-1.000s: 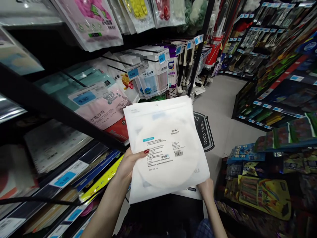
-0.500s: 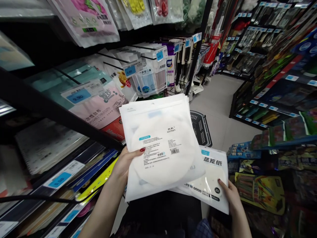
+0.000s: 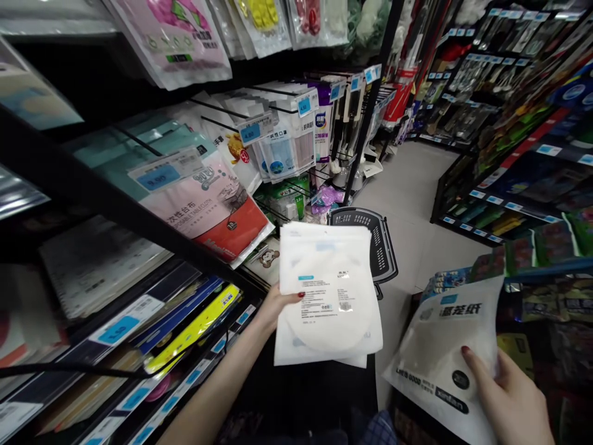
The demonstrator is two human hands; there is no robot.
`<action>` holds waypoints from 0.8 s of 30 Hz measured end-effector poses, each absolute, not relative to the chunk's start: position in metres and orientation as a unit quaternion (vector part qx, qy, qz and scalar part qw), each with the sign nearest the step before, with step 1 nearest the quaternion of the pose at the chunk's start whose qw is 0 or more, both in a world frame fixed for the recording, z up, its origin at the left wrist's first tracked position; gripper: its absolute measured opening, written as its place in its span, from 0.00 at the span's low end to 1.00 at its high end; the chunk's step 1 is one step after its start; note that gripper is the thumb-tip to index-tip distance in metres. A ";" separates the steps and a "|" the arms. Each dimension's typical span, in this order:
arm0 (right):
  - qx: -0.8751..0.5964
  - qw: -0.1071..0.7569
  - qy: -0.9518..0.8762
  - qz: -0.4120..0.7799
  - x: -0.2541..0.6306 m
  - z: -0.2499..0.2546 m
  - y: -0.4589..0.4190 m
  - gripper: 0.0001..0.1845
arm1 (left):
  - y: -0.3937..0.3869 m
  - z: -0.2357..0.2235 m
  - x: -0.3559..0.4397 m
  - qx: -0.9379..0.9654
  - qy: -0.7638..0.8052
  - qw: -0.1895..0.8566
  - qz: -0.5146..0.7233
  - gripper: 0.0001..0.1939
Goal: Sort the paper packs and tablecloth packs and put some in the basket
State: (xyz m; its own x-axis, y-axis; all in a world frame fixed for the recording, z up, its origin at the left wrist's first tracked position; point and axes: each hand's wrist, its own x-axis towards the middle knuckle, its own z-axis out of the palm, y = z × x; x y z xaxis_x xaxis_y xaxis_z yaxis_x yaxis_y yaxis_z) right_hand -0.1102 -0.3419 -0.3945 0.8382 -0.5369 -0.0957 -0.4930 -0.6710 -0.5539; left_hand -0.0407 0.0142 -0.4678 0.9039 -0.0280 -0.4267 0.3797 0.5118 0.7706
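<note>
My left hand (image 3: 277, 305) grips a small stack of flat white packets (image 3: 330, 296) by the left edge, thumb on the printed back; each shows a round white sheet inside. My right hand (image 3: 508, 398) holds one single white packet (image 3: 445, 352) of the same kind, front side up with blue and black print, low at the right. The two lots are apart, with the floor and a dark gap between them.
Shelves of hanging bagged goods with blue price tags (image 3: 160, 176) run along the left. A dark shopping basket (image 3: 377, 244) sits on the grey floor ahead. Low shelves of colourful packets (image 3: 532, 259) stand on the right.
My right hand pulled one packet out from under the stack and carried it to the lower right. My left hand moved the stack lower and further out, away from me.
</note>
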 end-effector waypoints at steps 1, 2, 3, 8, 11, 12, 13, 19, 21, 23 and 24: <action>-0.937 0.234 0.256 -0.035 -0.107 -0.388 -0.330 0.15 | 0.007 -0.484 -0.040 0.478 0.184 0.848 -0.135 0.24; -0.955 0.185 0.230 -0.027 -0.104 -0.384 -0.316 0.14 | 0.000 -0.500 -0.039 0.474 0.181 0.848 -0.153 0.24; -0.969 0.148 0.195 -0.025 -0.100 -0.382 -0.298 0.12 | -0.005 -0.515 -0.039 0.471 0.179 0.847 -0.170 0.24; -0.997 0.048 0.029 0.043 -0.074 -0.416 -0.188 0.12 | -0.014 -0.563 -0.040 0.457 0.172 0.845 -0.216 0.29; -0.992 0.072 -0.018 0.104 -0.063 -0.456 -0.128 0.16 | -0.010 -0.568 -0.037 0.456 0.184 0.842 -0.223 0.29; -0.988 0.089 -0.027 0.119 -0.062 -0.468 -0.113 0.16 | -0.009 -0.567 -0.036 0.445 0.195 0.845 -0.225 0.28; -0.985 0.106 -0.033 0.132 -0.061 -0.478 -0.102 0.15 | -0.008 -0.566 -0.035 0.428 0.206 0.850 -0.227 0.27; -0.949 0.236 -0.106 0.181 -0.069 -0.486 -0.118 0.20 | -0.008 -0.563 -0.034 0.399 0.210 0.860 -0.239 0.27; -0.949 0.271 -0.090 0.136 -0.065 -0.487 -0.151 0.22 | -0.008 -0.564 -0.036 0.418 0.196 0.854 -0.239 0.29; -0.965 0.256 -0.026 0.052 -0.061 -0.497 -0.187 0.25 | -0.008 -0.564 -0.037 0.423 0.183 0.854 -0.243 0.30; -0.972 0.236 0.002 0.020 -0.059 -0.506 -0.203 0.27 | -0.008 -0.563 -0.038 0.421 0.178 0.855 -0.246 0.30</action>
